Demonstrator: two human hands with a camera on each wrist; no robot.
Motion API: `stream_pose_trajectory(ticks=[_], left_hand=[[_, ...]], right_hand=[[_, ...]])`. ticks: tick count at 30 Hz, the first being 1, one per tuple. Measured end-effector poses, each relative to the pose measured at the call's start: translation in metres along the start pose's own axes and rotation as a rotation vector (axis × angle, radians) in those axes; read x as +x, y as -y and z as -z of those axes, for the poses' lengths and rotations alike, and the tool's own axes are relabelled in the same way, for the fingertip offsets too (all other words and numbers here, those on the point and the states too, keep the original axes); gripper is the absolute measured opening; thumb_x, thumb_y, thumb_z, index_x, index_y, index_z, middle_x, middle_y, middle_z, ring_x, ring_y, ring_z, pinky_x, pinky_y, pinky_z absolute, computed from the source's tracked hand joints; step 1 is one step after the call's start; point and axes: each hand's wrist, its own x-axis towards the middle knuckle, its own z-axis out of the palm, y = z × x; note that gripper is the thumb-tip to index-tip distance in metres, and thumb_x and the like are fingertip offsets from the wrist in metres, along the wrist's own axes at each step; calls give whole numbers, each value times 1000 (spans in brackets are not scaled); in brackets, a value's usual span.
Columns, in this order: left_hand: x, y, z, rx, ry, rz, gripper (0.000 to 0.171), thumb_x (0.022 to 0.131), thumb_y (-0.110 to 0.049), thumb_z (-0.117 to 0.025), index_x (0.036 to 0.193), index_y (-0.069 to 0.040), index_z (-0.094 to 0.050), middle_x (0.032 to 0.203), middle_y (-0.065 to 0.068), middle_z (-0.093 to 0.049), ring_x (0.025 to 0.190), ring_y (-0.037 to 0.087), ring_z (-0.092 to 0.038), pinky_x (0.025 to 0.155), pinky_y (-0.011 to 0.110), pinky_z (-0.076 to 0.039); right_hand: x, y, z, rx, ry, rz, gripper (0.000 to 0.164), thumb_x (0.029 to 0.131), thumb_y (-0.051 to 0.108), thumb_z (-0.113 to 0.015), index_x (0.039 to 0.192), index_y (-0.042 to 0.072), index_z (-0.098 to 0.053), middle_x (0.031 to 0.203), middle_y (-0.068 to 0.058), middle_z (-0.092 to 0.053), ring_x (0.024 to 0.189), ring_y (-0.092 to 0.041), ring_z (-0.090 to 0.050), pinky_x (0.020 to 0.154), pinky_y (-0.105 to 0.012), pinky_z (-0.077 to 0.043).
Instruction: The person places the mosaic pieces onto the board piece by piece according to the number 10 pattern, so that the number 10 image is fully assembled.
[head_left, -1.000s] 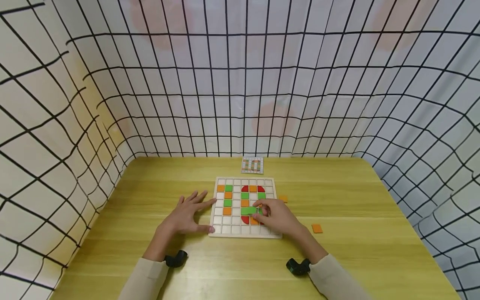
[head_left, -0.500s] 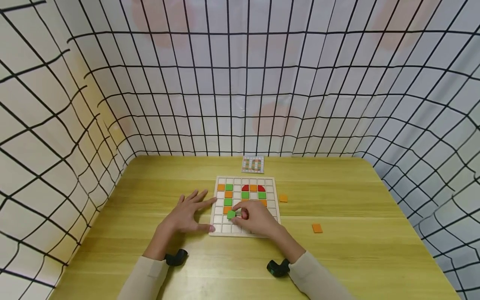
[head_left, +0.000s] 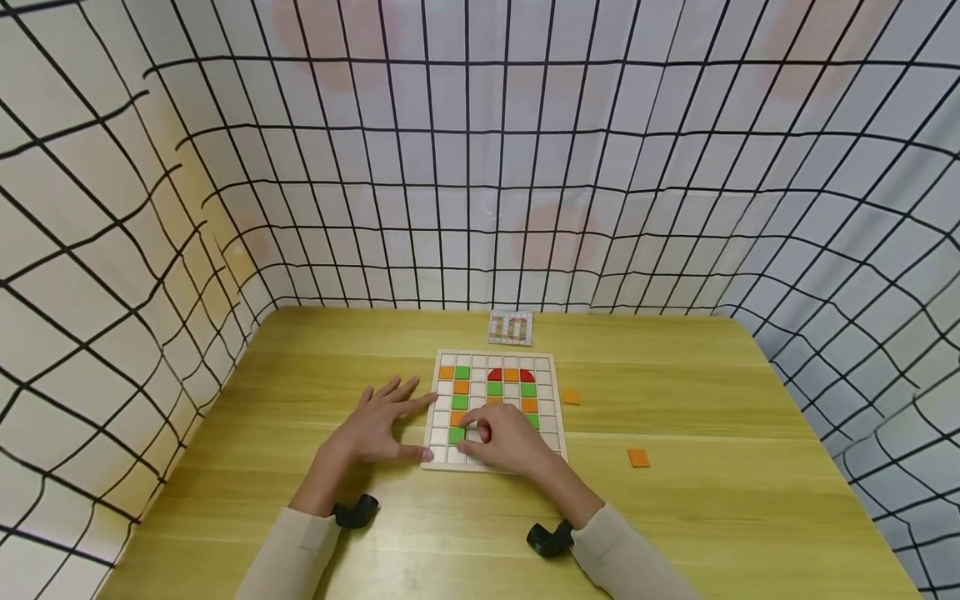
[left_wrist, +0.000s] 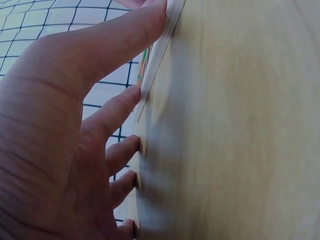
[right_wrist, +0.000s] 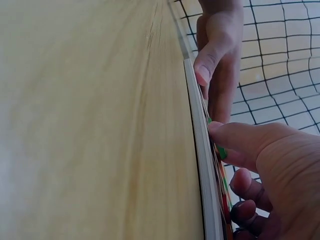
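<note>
A square board (head_left: pixel 498 352) with a grid of cells lies on the table, bearing green, orange and red tiles. My left hand (head_left: pixel 375 429) rests at its left side, fingers spread, thumb and index finger touching the edge. Over the lower middle of the board, my right hand (head_left: pixel 510 439) pinches a green tile (head_left: pixel 456 436) between thumb and index finger. That tile is at a cell just below an orange tile (head_left: pixel 457 417) in the left column. In the right wrist view the green tile (right_wrist: pixel 221 151) shows between the fingertips. The right hand hides several cells.
One loose orange tile (head_left: pixel 572 397) lies close to the board's right edge, another orange tile (head_left: pixel 639 458) farther right. A small pattern card (head_left: pixel 511 328) is behind the board. Cloth with a black grid (head_left: pixel 480 167) surrounds the wooden table (head_left: pixel 337 333).
My right hand has carried the green tile leftward from the board's right part and lowered it below the left column's orange tile. The left hand has stayed at the board's edge.
</note>
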Motion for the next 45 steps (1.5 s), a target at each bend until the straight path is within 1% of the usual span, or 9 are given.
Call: stream_pose_trajectory(ticks=[10, 15, 19, 24, 28, 30, 34, 42, 45], left_hand=[[2, 0, 0, -11, 1, -5, 94, 77, -73, -74, 157, -34, -45, 171, 12, -25, 158, 47, -16, 120, 78, -7], [2, 0, 0, -9, 6, -1, 94, 76, -73, -74, 157, -34, -45, 171, 12, -25, 158, 47, -16, 120, 77, -7], [2, 1, 0, -7, 6, 5, 95, 76, -74, -74, 157, -35, -44, 171, 12, -25, 158, 46, -15, 120, 76, -7], [2, 4, -1, -10, -2, 4, 95, 75, -74, -74, 157, -36, -44, 171, 11, -25, 158, 46, -15, 121, 76, -6], [1, 5, -2, -16, 2, 4, 96, 75, -74, -74, 157, -36, -43, 171, 11, -24, 158, 45, -15, 121, 75, -6], [0, 5, -2, -19, 3, 5, 96, 75, -74, -74, 157, -36, -43, 171, 11, -24, 158, 46, -15, 121, 75, -6], [-1, 3, -2, -19, 2, 5, 96, 75, -74, -75, 157, -35, -44, 171, 11, -25, 158, 46, -15, 121, 76, -6], [-1, 1, 0, -19, 0, 1, 95, 75, -73, -75, 157, -35, -44, 171, 11, -25, 158, 46, -16, 121, 76, -6], [0, 2, -1, -14, 2, 3, 96, 75, -74, -74, 158, -36, -43, 171, 11, -24, 158, 46, -15, 121, 76, -6]], right_hand=[[0, -2, 0, -11, -9, 5, 26, 89, 40, -80, 110, 25, -80, 59, 12, -47, 57, -5, -42, 57, -21, -34], [-2, -4, 2, 44, -2, -8, 26, 89, 39, -80, 110, 24, -79, 61, 11, -49, 57, -5, -44, 58, -21, -37], [-6, -11, 9, 108, -10, -38, 26, 91, 37, -79, 113, 22, -78, 65, 9, -52, 60, -6, -46, 61, -22, -41], [-14, -28, 23, 148, -72, -72, 24, 91, 33, -80, 112, 21, -77, 65, 7, -53, 58, -6, -43, 61, -23, -41], [-20, -45, 36, 167, -114, -121, 23, 91, 31, -81, 111, 20, -77, 66, 5, -52, 57, -8, -42, 59, -23, -39], [-23, -53, 43, 169, -136, -145, 24, 92, 31, -80, 111, 18, -78, 67, 4, -52, 58, -9, -42, 57, -23, -37], [-29, -68, 59, 176, -178, -194, 25, 93, 30, -78, 113, 15, -77, 69, 1, -51, 62, -13, -44, 57, -24, -36], [-44, -104, 86, 94, -268, -238, 25, 96, 28, -75, 116, 14, -77, 75, 0, -56, 68, -16, -48, 61, -26, -40], [-51, -114, 92, 64, -269, -247, 25, 96, 30, -75, 115, 15, -77, 74, 0, -57, 67, -16, -48, 61, -27, -40]])
